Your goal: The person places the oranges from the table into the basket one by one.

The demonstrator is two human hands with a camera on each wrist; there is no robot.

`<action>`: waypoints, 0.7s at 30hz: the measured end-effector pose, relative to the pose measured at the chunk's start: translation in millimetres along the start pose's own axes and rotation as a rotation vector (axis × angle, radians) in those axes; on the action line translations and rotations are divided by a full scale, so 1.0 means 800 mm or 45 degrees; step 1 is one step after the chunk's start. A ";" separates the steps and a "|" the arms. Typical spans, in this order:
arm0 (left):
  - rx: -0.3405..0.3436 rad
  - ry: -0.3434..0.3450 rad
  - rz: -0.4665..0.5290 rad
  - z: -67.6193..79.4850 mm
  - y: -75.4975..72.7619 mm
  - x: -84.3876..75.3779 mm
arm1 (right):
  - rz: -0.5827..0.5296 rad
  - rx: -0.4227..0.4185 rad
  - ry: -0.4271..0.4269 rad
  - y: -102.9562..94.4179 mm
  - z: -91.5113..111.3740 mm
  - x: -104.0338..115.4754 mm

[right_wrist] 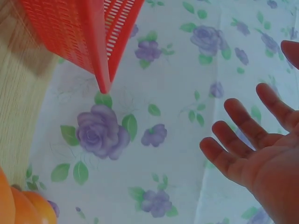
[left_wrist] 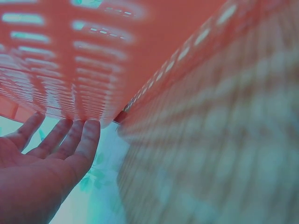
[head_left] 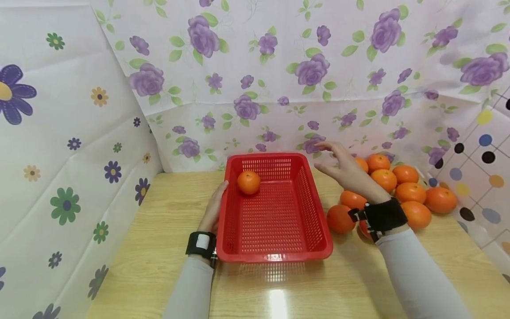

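A red plastic basket (head_left: 271, 256) with slotted walls stands on the table, and one orange (head_left: 249, 182) lies in its far left corner. My left hand (head_left: 215, 207) is at the basket's left side, with its fingertips against the slotted outer wall (left_wrist: 98, 60) in the left wrist view. My right hand (head_left: 347, 172) hovers in the air beyond the basket's right rim, fingers spread and nothing in them. Below and to the right of it lies a group of several oranges (head_left: 410, 193), partly hidden by the hand and wrist. The nearest orange (head_left: 341, 219) is close beside the basket's right wall.
The wooden table (head_left: 159, 248) ends at the back against a hanging cloth with purple flowers (head_left: 247, 106). Another flowered cloth (head_left: 71, 146) covers the left side, and a dotted one (head_left: 486, 177) borders the right.
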State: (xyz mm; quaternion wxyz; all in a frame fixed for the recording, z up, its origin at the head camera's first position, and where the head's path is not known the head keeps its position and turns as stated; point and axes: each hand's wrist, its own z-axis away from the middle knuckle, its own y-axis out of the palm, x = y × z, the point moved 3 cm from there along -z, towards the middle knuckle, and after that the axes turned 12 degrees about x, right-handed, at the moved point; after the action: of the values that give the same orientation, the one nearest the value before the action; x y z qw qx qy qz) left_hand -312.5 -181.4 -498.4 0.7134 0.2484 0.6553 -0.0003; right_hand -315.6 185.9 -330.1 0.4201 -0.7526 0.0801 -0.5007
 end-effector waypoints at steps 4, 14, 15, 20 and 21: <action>-0.001 0.006 -0.004 -0.001 0.000 0.000 | 0.002 0.019 0.040 -0.003 0.011 -0.005; -0.031 0.035 -0.020 -0.003 -0.001 0.002 | -0.065 0.066 0.097 -0.013 0.042 -0.014; -0.033 0.035 -0.026 -0.003 -0.001 0.002 | -0.084 0.082 0.118 -0.013 0.047 -0.015; -0.027 0.035 -0.040 -0.003 -0.001 0.002 | -0.099 0.127 0.205 -0.014 0.059 -0.018; -0.027 0.035 -0.039 -0.003 -0.001 0.002 | -0.096 0.132 0.217 -0.014 0.061 -0.018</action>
State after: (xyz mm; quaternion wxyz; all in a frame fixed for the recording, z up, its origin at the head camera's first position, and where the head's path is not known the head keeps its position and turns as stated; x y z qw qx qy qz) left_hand -314.9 -180.8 -500.6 0.7067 0.2307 0.6688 -0.0010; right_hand -286.3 228.0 -339.1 0.4310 -0.6870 0.0613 -0.5818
